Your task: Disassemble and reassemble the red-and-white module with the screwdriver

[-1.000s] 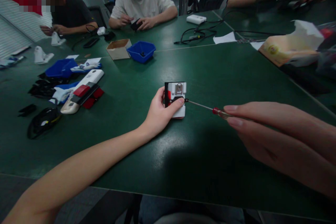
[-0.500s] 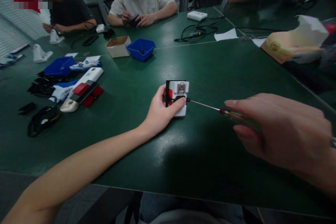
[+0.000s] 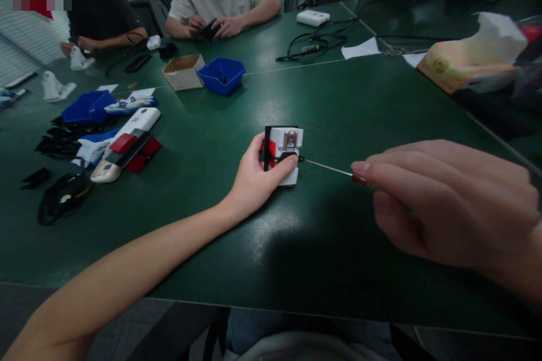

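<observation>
My left hand [image 3: 260,177] is closed round a small white and red device [image 3: 277,149] with a black edge and a metal clip on its face. The thumb presses a small black part [image 3: 284,158] against the device. In my right hand [image 3: 449,203] is a screwdriver [image 3: 328,167] with a thin metal shaft and a reddish collar; most of its handle is hidden by the fingers. The shaft points left, and its tip meets the end of the black part at the device's right side.
A blue bin [image 3: 222,75] stands beside a cardboard box [image 3: 183,72]. Left lie gloves [image 3: 131,104], a white handheld device [image 3: 146,118], a coiled black cable [image 3: 63,198] and another blue bin [image 3: 88,107]. Co-workers sit across the green table [image 3: 203,146]. Black cables [image 3: 313,45] lie further back.
The camera view has shifted slightly. My right hand has turned on the screwdriver, so its fingers now cover more of the handle. The left hand keeps its hold.
</observation>
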The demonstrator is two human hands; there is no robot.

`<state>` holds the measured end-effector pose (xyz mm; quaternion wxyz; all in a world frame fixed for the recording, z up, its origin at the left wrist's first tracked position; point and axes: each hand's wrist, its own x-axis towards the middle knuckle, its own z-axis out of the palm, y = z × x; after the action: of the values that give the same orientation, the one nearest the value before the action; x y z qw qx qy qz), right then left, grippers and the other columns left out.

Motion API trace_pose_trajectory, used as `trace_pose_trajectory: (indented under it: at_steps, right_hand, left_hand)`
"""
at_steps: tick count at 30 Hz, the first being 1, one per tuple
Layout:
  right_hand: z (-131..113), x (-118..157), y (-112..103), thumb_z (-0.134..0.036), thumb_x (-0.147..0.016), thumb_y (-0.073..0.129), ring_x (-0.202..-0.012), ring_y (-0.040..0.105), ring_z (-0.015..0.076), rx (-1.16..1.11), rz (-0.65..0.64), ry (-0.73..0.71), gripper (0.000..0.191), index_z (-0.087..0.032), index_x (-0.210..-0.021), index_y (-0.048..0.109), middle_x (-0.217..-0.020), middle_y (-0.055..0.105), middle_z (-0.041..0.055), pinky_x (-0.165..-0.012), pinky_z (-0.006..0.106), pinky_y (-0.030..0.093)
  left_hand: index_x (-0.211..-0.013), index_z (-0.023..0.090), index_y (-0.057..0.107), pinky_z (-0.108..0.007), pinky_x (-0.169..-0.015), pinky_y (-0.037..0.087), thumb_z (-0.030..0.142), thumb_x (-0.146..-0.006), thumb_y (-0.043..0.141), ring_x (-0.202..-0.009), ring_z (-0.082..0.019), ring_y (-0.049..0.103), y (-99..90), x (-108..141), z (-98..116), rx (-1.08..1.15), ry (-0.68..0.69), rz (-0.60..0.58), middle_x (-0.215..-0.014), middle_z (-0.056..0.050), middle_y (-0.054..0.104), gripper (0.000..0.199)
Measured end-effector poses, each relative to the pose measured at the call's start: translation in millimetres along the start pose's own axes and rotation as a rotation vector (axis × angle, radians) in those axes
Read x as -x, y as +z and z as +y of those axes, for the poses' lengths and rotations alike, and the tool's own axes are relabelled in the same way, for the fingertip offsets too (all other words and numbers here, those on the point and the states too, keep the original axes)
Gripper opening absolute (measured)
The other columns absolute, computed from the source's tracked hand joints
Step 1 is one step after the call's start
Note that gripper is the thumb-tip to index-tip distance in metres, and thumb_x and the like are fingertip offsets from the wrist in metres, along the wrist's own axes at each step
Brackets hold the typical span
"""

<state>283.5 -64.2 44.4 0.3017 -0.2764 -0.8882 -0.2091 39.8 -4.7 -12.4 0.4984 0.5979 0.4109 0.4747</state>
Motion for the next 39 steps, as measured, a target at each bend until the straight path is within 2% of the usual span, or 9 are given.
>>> trace_pose_trajectory:
  at_steps: [2, 5, 7, 12, 17, 23, 29, 34, 39]
  right_hand:
    - [-1.9, -0.7, -0.8, -0.018, -0.098, 0.051, -0.082, 0.064, 0.0241, -0.004, 0.008, -0.011, 0.027, -0.019, -0.122, 0.061, -0.091, 0.075, 0.0075, -0.071, 0.038, 0.051]
    - [-3.7, -2.1, -2.3, -0.012, -0.099, 0.05, -0.068, 0.058, 0.0196, 0.003, -0.001, -0.01, 0.026, -0.016, -0.122, 0.061, -0.078, 0.07, 0.0022, -0.063, 0.034, 0.048]
    - [-3.2, -2.0, -2.4, -0.014, -0.101, 0.05, -0.063, 0.055, 0.0191, 0.014, 0.001, -0.012, 0.024, -0.015, -0.122, 0.06, -0.075, 0.068, 0.0015, -0.058, 0.034, 0.045]
    - [-1.1, 1.1, 0.8, -0.018, -0.097, 0.051, -0.083, 0.066, 0.0238, -0.007, 0.058, -0.01, 0.029, -0.015, -0.124, 0.061, -0.095, 0.075, 0.0079, -0.07, 0.038, 0.053]
    - [-1.9, -1.0, 0.5, -0.015, -0.099, 0.052, -0.062, 0.06, 0.0186, -0.036, 0.032, 0.033, 0.025, -0.021, -0.122, 0.061, -0.079, 0.072, -0.0005, -0.058, 0.035, 0.047]
    - [-0.7, -3.4, -0.1, -0.023, -0.1, 0.05, -0.074, 0.067, 0.0235, 0.017, 0.035, -0.018, 0.025, -0.018, -0.122, 0.062, -0.088, 0.076, 0.0058, -0.064, 0.038, 0.051]
    - [1.4, -0.3, -1.9, -0.021, -0.104, 0.05, -0.057, 0.063, 0.0168, 0.016, 0.005, -0.026, 0.02, -0.017, -0.12, 0.062, -0.072, 0.073, -0.0008, -0.056, 0.033, 0.049]
    - [2.2, -1.4, -0.3, -0.023, -0.1, 0.052, -0.082, 0.074, 0.024, 0.021, 0.032, -0.062, 0.024, -0.015, -0.12, 0.064, -0.095, 0.08, 0.008, -0.069, 0.038, 0.055]
    - [-0.2, 0.2, 1.0, -0.017, -0.101, 0.054, -0.078, 0.074, 0.0191, -0.031, 0.023, -0.047, 0.023, -0.017, -0.121, 0.065, -0.097, 0.08, 0.0043, -0.07, 0.034, 0.056]
  left_hand:
    - [-0.118, 0.017, 0.059, -0.039, -0.101, 0.055, 0.034, -0.081, 0.083, -0.105, -0.024, 0.068, 0.0, -0.1, -0.2, -0.011, 0.014, 0.001, -0.116, -0.008, 0.071, 0.047]
    - [-0.118, 0.018, 0.059, -0.039, -0.102, 0.054, 0.034, -0.081, 0.083, -0.107, -0.024, 0.068, 0.1, 0.3, 0.0, -0.026, 0.027, -0.001, -0.119, -0.008, 0.071, 0.047]
    - [-0.118, 0.018, 0.059, -0.04, -0.103, 0.054, 0.035, -0.081, 0.083, -0.108, -0.025, 0.068, 0.0, 0.5, 0.4, -0.031, 0.023, -0.006, -0.119, -0.009, 0.071, 0.047]
    - [-0.118, 0.018, 0.058, -0.04, -0.103, 0.054, 0.034, -0.082, 0.082, -0.108, -0.025, 0.069, -0.1, 0.0, 1.8, -0.035, 0.015, 0.001, -0.119, -0.009, 0.072, 0.046]
    - [-0.121, 0.017, 0.058, -0.043, -0.107, 0.053, 0.033, -0.082, 0.082, -0.11, -0.026, 0.069, -0.1, 0.9, 1.4, -0.039, 0.02, -0.013, -0.122, -0.01, 0.071, 0.048]
    - [-0.121, 0.018, 0.059, -0.044, -0.108, 0.053, 0.034, -0.082, 0.082, -0.112, -0.026, 0.069, -1.1, 0.4, -1.2, -0.052, 0.03, -0.01, -0.122, -0.009, 0.072, 0.048]
    - [-0.119, 0.018, 0.059, -0.044, -0.105, 0.054, 0.035, -0.081, 0.082, -0.108, -0.026, 0.07, 0.0, -0.5, -0.2, -0.028, 0.004, -0.004, -0.119, -0.009, 0.072, 0.047]
    - [-0.118, 0.018, 0.059, -0.042, -0.104, 0.053, 0.036, -0.081, 0.082, -0.106, -0.025, 0.069, -0.7, -0.7, -0.8, -0.06, 0.017, -0.002, -0.118, -0.008, 0.072, 0.047]
    - [-0.118, 0.017, 0.059, -0.042, -0.104, 0.053, 0.036, -0.081, 0.081, -0.108, -0.025, 0.068, -0.6, -0.7, 1.1, -0.059, 0.022, -0.004, -0.118, -0.009, 0.072, 0.047]
